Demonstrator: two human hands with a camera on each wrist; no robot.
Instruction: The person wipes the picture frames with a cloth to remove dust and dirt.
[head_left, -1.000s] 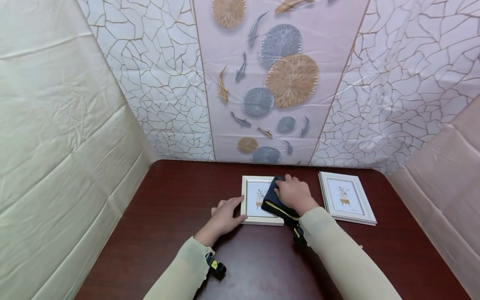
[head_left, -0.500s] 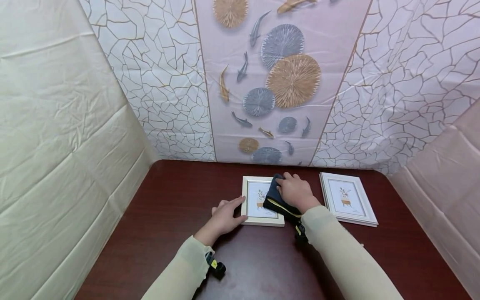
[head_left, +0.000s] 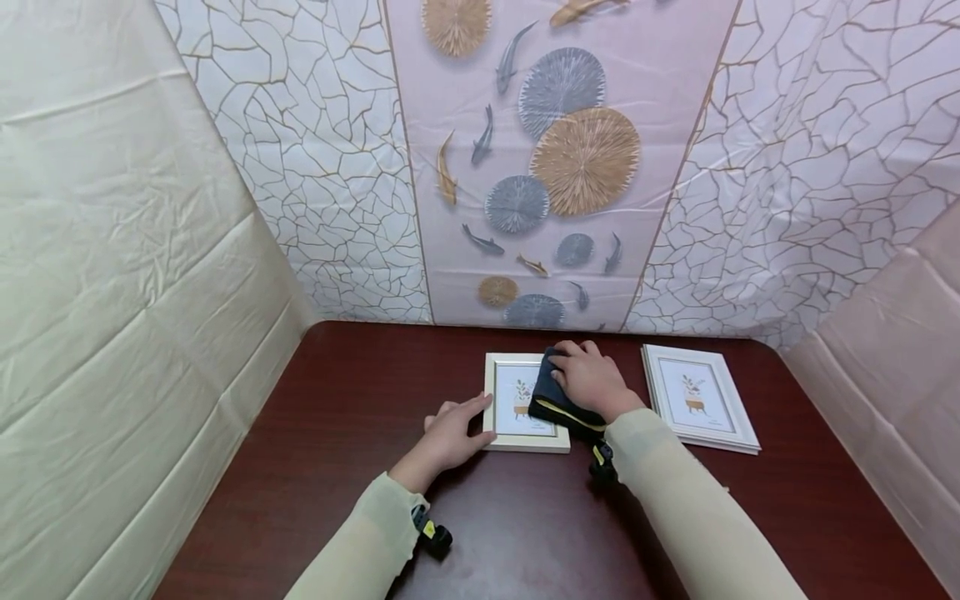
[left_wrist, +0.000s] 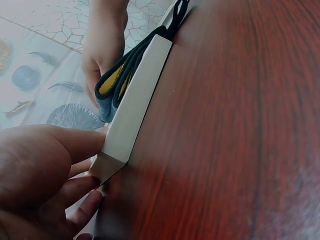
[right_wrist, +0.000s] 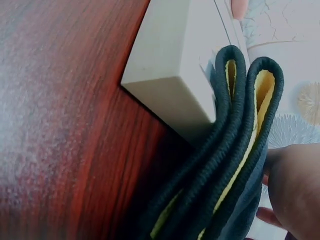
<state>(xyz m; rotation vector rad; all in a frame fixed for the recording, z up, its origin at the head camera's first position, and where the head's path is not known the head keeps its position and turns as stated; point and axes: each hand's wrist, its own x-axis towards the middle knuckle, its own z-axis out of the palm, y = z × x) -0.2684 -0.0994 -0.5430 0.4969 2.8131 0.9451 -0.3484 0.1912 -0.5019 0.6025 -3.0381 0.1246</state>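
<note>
A cream picture frame (head_left: 525,443) with a potted-plant print lies flat on the dark red table. My left hand (head_left: 448,435) holds its left side, thumb at the near corner and fingers along the edge; the left wrist view shows this hand (left_wrist: 45,175) close up. With my right hand (head_left: 588,382) I grip a folded dark blue cloth (head_left: 551,400) with yellow inside, pressed on the right part of the frame. The cloth (right_wrist: 235,140) overhangs the frame's right edge in the right wrist view and hides that part of the print.
Right of the cloth lies a small stack of white picture frames (head_left: 697,398), the top one with a similar print. Patterned fabric (head_left: 525,250) hangs behind the table (head_left: 360,392), with plain cream fabric (head_left: 150,333) along the left side.
My right hand and the cloth have shifted slightly right and away from me across the frame. The left hand keeps its place at the frame's left side.
</note>
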